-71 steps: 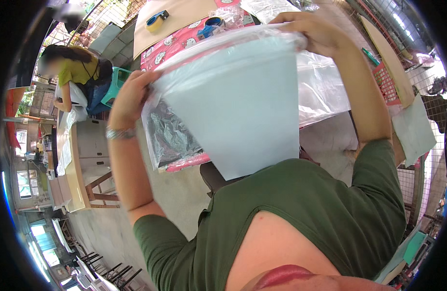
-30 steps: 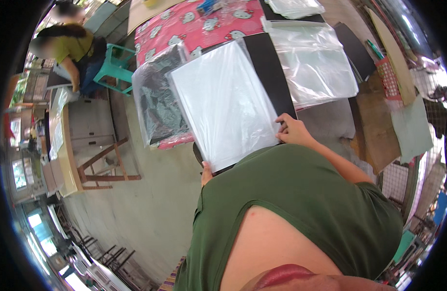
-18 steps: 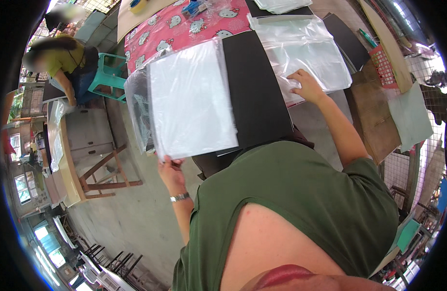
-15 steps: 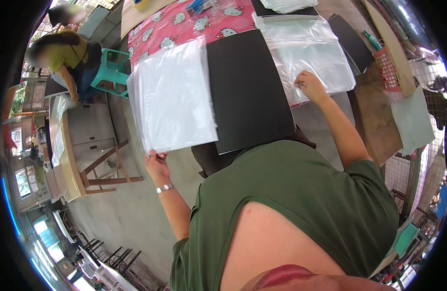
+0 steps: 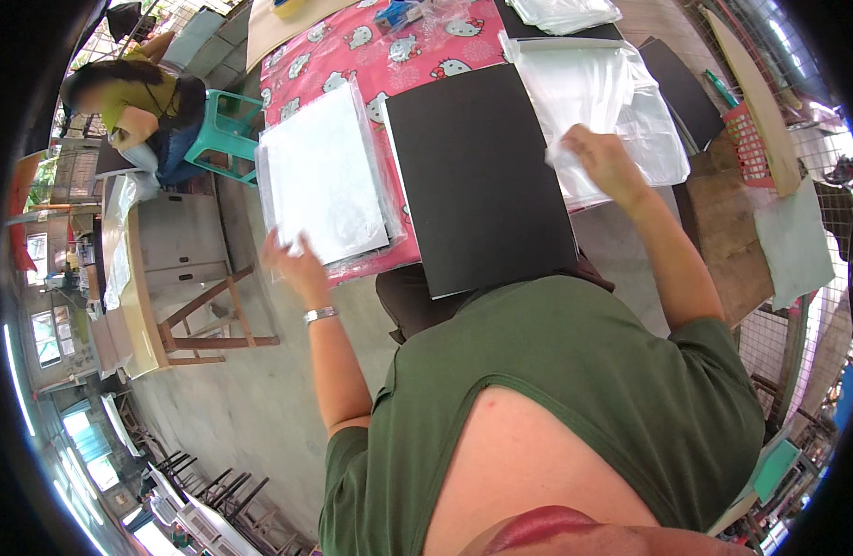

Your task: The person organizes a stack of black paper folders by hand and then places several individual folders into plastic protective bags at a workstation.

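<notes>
My left hand [image 5: 300, 268] is at the lower edge of a stack of white sheets in clear plastic [image 5: 323, 176], its thumb and fingers apart and slightly blurred. In the middle, a pile of black sheets [image 5: 480, 171] reaches over the near table edge to my shirt. On the right, a pile of clear plastic sleeves [image 5: 644, 120] lies flat. My right hand [image 5: 610, 170] is at the near left part of that pile, its fingertips pinched on a lifted edge of a sleeve; the fingertips are blurred.
A pink patterned tablecloth [image 5: 408, 51] covers the table. More black sheets [image 5: 672, 88] and a red basket [image 5: 745, 144] stand at the right. At the far left, a person [image 5: 153, 102] sits by a green stool [image 5: 221, 139] and another table [image 5: 139, 315].
My left hand has let go of the white sheet stack, which now lies further left, apart from the black pile. My right hand has raised a sleeve's edge from the plastic pile.
</notes>
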